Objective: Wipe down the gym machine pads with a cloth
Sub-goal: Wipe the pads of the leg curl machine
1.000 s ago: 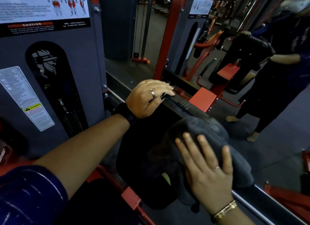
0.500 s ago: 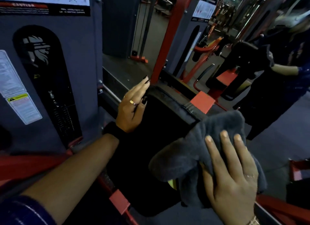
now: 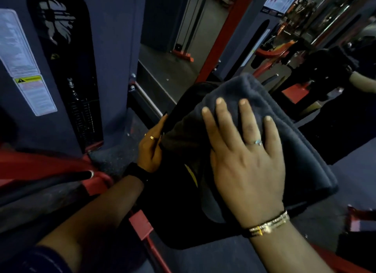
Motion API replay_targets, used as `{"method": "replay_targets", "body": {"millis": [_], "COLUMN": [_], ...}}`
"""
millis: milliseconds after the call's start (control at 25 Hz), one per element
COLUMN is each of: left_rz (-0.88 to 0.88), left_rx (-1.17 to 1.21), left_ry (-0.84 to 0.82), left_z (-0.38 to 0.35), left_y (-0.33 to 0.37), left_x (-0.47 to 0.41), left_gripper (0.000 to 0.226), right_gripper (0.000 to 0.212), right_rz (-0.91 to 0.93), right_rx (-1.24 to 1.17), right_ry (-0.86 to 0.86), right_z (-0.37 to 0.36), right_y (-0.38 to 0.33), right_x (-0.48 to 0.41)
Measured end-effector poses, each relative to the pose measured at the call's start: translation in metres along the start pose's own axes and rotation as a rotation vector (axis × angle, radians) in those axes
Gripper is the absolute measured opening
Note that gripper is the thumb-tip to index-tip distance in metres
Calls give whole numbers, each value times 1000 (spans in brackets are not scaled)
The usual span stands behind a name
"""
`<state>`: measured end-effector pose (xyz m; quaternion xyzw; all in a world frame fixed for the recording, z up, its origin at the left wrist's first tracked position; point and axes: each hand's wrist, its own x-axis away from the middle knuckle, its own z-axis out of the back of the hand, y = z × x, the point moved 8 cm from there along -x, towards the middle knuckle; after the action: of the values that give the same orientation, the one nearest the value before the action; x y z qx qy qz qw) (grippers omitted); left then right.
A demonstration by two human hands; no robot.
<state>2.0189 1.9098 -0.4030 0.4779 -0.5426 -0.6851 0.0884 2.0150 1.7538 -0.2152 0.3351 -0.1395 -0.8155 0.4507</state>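
Note:
A dark grey cloth (image 3: 301,150) lies spread over the top of the black machine pad (image 3: 175,207) in the middle of the head view. My right hand (image 3: 246,154) presses flat on the cloth with fingers straight and spread. My left hand (image 3: 151,148) rests against the pad's left side, fingers straight along its edge, partly hidden behind the cloth. The upper part of the pad is covered by the cloth.
The grey weight-stack housing (image 3: 114,48) with warning labels stands at the left. A red frame bar (image 3: 46,166) and a black handle (image 3: 50,181) lie at lower left. A wall mirror (image 3: 305,38) ahead reflects red machines and a person.
My right hand slid the cloth left and up over the pad's top. My left hand dropped from the pad's top edge to its left side. The view moved closer.

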Motion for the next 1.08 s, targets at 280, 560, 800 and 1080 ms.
{"method": "replay_targets", "body": {"millis": [280, 560, 800, 1080], "left_rz": [56, 140, 133, 315], "left_rx": [38, 78, 106, 251], "left_ry": [-29, -115, -104, -100], "left_z": [1, 2, 0, 8], "left_y": [-2, -7, -8, -53], "left_x": [-2, -1, 2, 22], "left_gripper": [48, 46, 44, 34], "right_gripper": [52, 57, 58, 59], "right_rz": [187, 111, 105, 191], "right_rx": [71, -44, 0, 56], "right_ry": [-101, -15, -124, -158], "right_z": [-34, -52, -66, -102], "right_y": [-34, -72, -77, -123], "right_x": [87, 49, 102, 110]}}
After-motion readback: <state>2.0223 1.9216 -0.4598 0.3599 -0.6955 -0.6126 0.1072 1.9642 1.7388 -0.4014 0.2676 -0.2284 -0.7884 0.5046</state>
